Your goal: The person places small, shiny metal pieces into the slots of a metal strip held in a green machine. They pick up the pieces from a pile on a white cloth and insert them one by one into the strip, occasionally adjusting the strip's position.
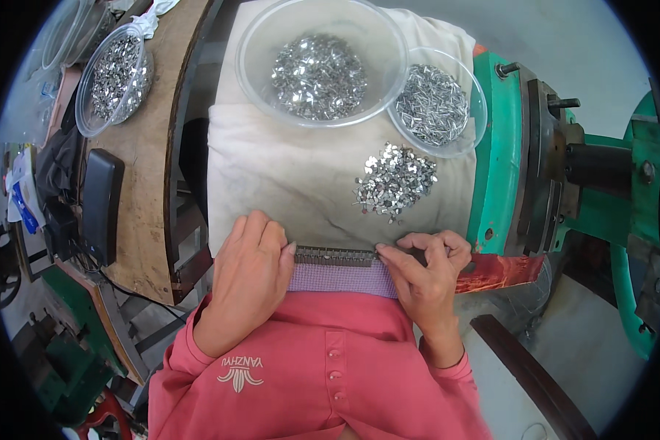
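A narrow dark metal bar (335,257) with a row of fine slots lies across the near edge of the cloth, in front of my body. My left hand (249,268) is closed at its left end, the thumb pressed against it. At the other end my right hand (429,275) has its thumb tip on the bar and its fingers curled; the bar's right end is hidden there. Beyond the right hand lies a loose heap of small shiny metal pieces (396,180). A purple woven cloth (341,280) shows just below the bar.
On the pale cloth (271,161) stand a large clear tub (246,81) of metal pieces and a smaller clear bowl (479,125) of short metal pins. A green machine (499,161) borders the right. A wooden table (143,183) at left carries another bowl (84,110) and a black case (103,205).
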### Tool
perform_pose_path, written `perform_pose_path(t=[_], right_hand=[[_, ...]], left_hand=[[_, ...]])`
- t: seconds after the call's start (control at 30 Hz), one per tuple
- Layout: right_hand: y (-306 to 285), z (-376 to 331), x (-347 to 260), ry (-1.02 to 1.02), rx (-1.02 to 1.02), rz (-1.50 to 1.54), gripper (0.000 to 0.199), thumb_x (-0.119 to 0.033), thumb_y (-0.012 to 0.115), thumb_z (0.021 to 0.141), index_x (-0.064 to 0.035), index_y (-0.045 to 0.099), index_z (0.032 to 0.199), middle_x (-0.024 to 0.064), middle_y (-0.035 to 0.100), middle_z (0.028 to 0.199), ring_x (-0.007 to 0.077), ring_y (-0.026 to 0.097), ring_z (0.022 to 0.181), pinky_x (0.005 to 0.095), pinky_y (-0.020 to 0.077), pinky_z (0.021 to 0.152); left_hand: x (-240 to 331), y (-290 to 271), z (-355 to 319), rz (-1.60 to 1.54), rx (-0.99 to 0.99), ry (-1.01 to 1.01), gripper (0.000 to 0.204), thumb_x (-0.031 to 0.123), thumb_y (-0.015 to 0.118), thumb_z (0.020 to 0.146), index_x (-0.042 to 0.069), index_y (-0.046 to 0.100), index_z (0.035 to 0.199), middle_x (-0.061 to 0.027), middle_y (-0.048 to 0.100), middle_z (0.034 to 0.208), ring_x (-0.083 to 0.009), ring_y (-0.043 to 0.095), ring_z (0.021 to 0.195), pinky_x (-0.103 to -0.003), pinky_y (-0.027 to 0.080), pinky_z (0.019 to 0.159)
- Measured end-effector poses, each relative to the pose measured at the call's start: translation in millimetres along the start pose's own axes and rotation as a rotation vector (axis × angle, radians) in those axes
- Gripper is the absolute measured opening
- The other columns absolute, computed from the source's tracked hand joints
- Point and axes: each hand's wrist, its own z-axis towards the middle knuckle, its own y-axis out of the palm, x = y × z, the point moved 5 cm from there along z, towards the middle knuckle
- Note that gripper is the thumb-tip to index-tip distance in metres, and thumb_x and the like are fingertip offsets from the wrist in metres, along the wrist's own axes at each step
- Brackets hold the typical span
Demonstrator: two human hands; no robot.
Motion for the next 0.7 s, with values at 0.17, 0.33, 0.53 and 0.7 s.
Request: perform_pose_path(t=[0.17, 0.33, 0.53, 0.7], right_hand=[[2.4, -2.7, 1.6, -0.03, 0.023, -0.012, 0.026, -0.015, 0.083, 0.07, -0.0263, 0.079, 0.093, -0.0091, 0.064, 0.097, 0.0213, 0.048, 0.099, 0.0381, 0.0305, 0.088], [5.0, -5.6, 3.3, -0.053, 0.031, 0.005, 0.028, -0.015, 0.083, 0.069, -0.0253, 0.078, 0.094, -0.0102, 0.064, 0.097, 0.0205, 0.048, 0.1, 0.0379, 0.0305, 0.088], [11.0, -10.8, 7.2, -0.085, 0.054, 0.073, 0.03, -0.014, 0.082, 0.068, -0.0242, 0.077, 0.097, -0.0095, 0.063, 0.098, 0.0204, 0.048, 0.1, 0.0379, 0.0314, 0.088], [12.9, -11.0, 9.3, -0.084, 0.063, 0.123, 0.028, -0.016, 0.083, 0.07, -0.0241, 0.077, 0.097, -0.0086, 0.063, 0.098, 0.0209, 0.047, 0.1, 0.0373, 0.0324, 0.087]], left_hand=[[2.1, 1.3, -1.4, 0.047, 0.03, 0.012, 0.015, -0.001, 0.066, 0.082, 0.001, 0.051, 0.086, -0.0154, 0.05, 0.091, -0.036, 0.053, 0.087, -0.044, 0.044, 0.073], [4.5, -0.1, -1.8, 0.096, 0.067, 0.02, 0.016, -0.001, 0.067, 0.079, 0.001, 0.052, 0.085, -0.0153, 0.052, 0.091, -0.036, 0.055, 0.087, -0.044, 0.045, 0.072], [4.7, -1.0, -1.9, 0.168, 0.098, 0.042, 0.017, -0.001, 0.069, 0.076, 0.001, 0.053, 0.084, -0.0143, 0.053, 0.09, -0.0352, 0.057, 0.084, -0.043, 0.046, 0.071], [13.0, -17.4, 6.2, 0.181, 0.108, 0.092, 0.018, -0.002, 0.069, 0.075, 0.001, 0.053, 0.084, -0.014, 0.053, 0.088, -0.035, 0.057, 0.081, -0.042, 0.046, 0.069]])
